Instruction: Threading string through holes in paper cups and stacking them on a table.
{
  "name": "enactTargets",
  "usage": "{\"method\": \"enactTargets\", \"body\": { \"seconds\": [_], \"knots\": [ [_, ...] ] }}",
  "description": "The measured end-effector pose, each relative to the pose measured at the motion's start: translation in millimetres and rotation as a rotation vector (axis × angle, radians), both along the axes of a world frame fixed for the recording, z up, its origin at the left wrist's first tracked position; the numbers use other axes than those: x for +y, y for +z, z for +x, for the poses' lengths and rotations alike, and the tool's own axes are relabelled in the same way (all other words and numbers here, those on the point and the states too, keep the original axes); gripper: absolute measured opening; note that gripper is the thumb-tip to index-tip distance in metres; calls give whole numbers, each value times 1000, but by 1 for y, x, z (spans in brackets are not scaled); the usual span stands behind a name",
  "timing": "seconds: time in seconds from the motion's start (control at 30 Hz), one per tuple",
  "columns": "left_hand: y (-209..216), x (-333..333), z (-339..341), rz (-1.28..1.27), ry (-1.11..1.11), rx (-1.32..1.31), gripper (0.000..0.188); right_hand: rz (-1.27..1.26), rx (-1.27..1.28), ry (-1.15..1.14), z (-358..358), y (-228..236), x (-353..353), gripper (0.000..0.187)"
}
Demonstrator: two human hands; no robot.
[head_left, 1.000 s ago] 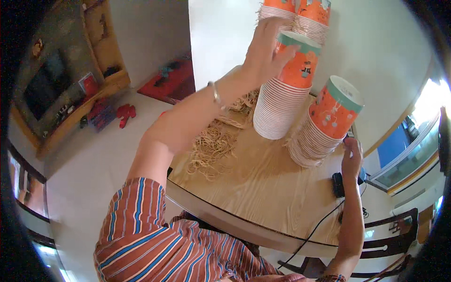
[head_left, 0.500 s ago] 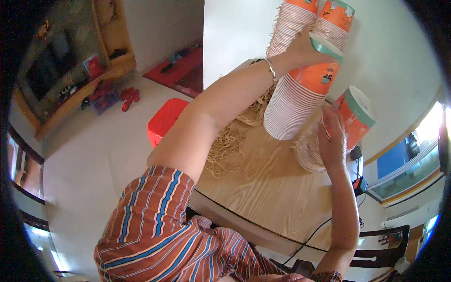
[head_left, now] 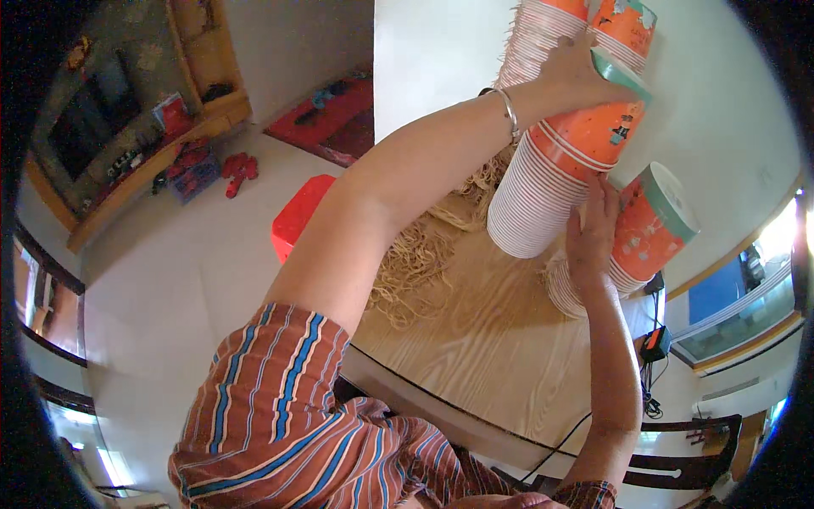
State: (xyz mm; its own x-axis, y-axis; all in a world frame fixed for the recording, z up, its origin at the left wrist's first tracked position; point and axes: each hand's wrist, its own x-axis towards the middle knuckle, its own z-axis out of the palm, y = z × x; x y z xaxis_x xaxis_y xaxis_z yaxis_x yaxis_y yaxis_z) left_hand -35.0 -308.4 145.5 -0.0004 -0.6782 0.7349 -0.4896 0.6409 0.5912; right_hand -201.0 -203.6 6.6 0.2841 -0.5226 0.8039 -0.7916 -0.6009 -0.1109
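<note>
My left hand [head_left: 585,76] is closed over the upturned base of the top orange-and-green paper cup [head_left: 589,136] on a tall, leaning stack. Beneath it, the white rims of the nested stack [head_left: 534,191] lie close together, with a narrow gap under the top cup's rim. My right hand [head_left: 595,229] has its fingers stretched up against the right side of these rims, thumb apart. Just right of that hand stands another upturned cup stack [head_left: 653,225]. Pale strands show on rims low down beside my right wrist, partly hidden by the hand.
Two more cup stacks [head_left: 627,30] stand behind, against the wall; one has fringed rims. Tan stringy strands [head_left: 415,276] lie heaped on the wooden table [head_left: 475,356]. A red stool [head_left: 301,216] is at the left. Black cables and an adapter [head_left: 655,343] hang by the right edge.
My right hand has moved left and up, from the right-hand stack to the rims of the middle one. The top cup under my left hand has risen slightly, showing a gap. The view has shifted slightly.
</note>
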Motion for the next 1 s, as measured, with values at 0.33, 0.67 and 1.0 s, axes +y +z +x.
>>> {"method": "enactTargets", "body": {
  "seconds": [0.33, 0.67, 1.0],
  "knots": [
    [9, 5, -3, 46, 32, 33, 115, -74, -134, -9, 1, 7, -9, 44],
    [18, 6, -4, 77, 76, 41, 108, -90, 98, -144, 9, 17, -4, 52],
    [25, 6, -7, 38, 147, -21, 107, -166, 166, -181, 15, 31, -12, 37]
  ]
}}
